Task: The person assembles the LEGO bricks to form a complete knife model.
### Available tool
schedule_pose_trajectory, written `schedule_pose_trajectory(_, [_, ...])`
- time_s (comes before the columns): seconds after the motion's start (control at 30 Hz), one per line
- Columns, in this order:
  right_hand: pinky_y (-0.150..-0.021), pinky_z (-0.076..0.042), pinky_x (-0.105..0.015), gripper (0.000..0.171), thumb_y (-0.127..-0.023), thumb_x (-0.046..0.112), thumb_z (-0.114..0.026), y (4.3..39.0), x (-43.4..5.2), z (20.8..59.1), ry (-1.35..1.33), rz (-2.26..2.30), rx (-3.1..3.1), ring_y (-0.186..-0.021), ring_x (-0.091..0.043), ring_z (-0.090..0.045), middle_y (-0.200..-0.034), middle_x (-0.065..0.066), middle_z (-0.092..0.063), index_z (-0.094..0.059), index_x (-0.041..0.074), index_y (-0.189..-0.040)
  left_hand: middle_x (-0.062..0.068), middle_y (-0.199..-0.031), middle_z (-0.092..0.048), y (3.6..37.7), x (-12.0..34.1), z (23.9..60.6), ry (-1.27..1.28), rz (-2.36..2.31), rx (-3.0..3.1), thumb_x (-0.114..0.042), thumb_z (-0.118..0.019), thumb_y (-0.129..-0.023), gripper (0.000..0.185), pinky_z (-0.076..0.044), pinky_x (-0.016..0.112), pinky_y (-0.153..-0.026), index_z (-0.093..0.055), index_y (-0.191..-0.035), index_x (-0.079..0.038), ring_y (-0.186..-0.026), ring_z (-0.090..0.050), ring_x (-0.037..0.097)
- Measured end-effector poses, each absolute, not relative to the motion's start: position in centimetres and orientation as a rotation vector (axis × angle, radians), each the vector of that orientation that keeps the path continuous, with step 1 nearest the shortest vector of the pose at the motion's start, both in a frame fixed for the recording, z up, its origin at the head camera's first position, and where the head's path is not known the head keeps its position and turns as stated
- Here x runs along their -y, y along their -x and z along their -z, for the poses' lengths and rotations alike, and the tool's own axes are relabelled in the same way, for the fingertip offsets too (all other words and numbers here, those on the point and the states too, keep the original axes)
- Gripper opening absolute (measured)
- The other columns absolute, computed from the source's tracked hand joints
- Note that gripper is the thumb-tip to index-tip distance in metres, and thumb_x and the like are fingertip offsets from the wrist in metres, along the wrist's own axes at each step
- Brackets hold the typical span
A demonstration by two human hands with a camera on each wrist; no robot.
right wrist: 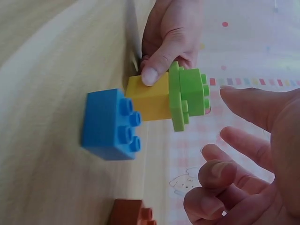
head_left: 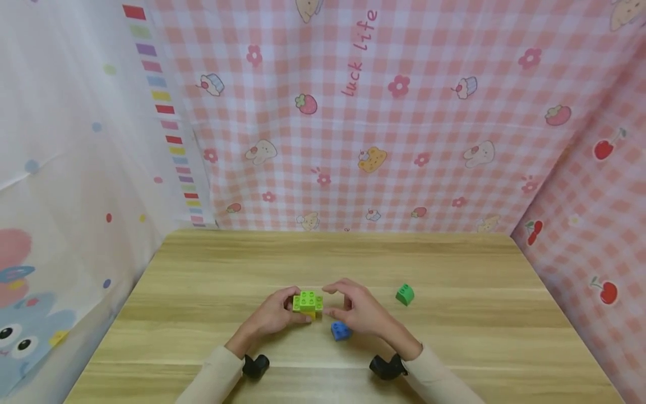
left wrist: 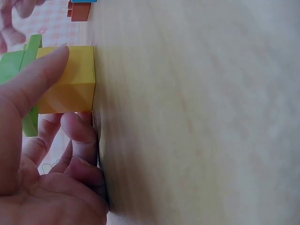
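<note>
My left hand holds a small stack of toy building bricks at the middle of the table, its thumb against the yellow brick at the bottom. A wider light green plate sits on the yellow brick, and a green brick tops it. Just right of the stack, my right hand holds nothing, thumb and fingers apart with some fingers bent. A blue brick lies below the right hand, studs showing. An orange-brown brick shows partly in the right wrist view; I cannot make it out in the head view.
A green brick with a curved side lies farther right on the wooden table. Black wrist devices sit at both wrists. Patterned cloth hangs behind the table and on both sides.
</note>
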State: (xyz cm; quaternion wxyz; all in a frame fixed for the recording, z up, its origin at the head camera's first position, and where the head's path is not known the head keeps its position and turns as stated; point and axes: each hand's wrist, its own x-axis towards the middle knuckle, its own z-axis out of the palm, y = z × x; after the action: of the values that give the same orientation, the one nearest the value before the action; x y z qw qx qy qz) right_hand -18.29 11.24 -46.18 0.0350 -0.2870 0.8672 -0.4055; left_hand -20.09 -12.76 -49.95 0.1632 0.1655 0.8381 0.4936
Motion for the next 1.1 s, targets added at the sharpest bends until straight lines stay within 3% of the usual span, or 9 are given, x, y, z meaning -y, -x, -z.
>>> schedule_pose_trajectory(0.17, [-0.056, -0.042, -0.022, 0.039, -0.083, 0.023, -0.071, 17.4, -12.7, 47.0, 0.808, 1.271, -2.663, -0.061, -0.006, -0.047, -0.105, -0.004, -0.060, -0.059, 0.018, -0.120, 0.000, -0.078, -0.052, 20.6, 13.0, 50.9, -0.455, -1.394, -2.390, -0.027, -0.079, -0.074, 0.032, -0.040, 0.028, -0.065, -0.059, -0.098, -0.022, -0.073, -0.048, 0.014])
schedule_pose_trajectory(0.43, [-0.057, -0.041, -0.022, 0.047, -0.083, 0.023, -0.072, 15.7, -13.9, 48.2, 0.722, 1.303, -2.576, -0.064, -0.007, -0.047, -0.107, -0.005, -0.060, -0.056, 0.012, -0.125, 0.001, -0.080, -0.052, 20.5, 12.8, 50.8, -0.423, -1.387, -2.392, -0.026, -0.079, -0.074, 0.033, -0.039, 0.028, -0.065, -0.059, -0.099, -0.019, -0.075, -0.047, 0.016])
schedule_pose_trajectory(0.77, [-0.056, -0.040, -0.021, 0.053, -0.081, 0.023, -0.073, 14.7, -14.0, 49.7, 0.627, 1.323, -2.525, -0.066, -0.008, -0.047, -0.089, -0.002, -0.057, -0.053, 0.009, -0.127, 0.001, -0.079, -0.052, 20.7, 12.8, 51.0, -0.426, -1.383, -2.388, -0.027, -0.079, -0.074, 0.032, -0.040, 0.028, -0.065, -0.059, -0.097, -0.020, -0.075, -0.048, 0.015])
schedule_pose_trajectory(1.1, [-0.056, -0.038, -0.019, 0.052, -0.081, 0.018, -0.073, 14.7, -13.9, 50.4, 0.564, 1.308, -2.489, -0.066, -0.008, -0.046, -0.087, -0.002, -0.057, -0.051, 0.013, -0.128, 0.001, -0.080, -0.052, 20.7, 12.9, 51.0, -0.414, -1.361, -2.397, -0.028, -0.079, -0.074, 0.032, -0.040, 0.028, -0.066, -0.058, -0.099, -0.021, -0.076, -0.049, 0.015])
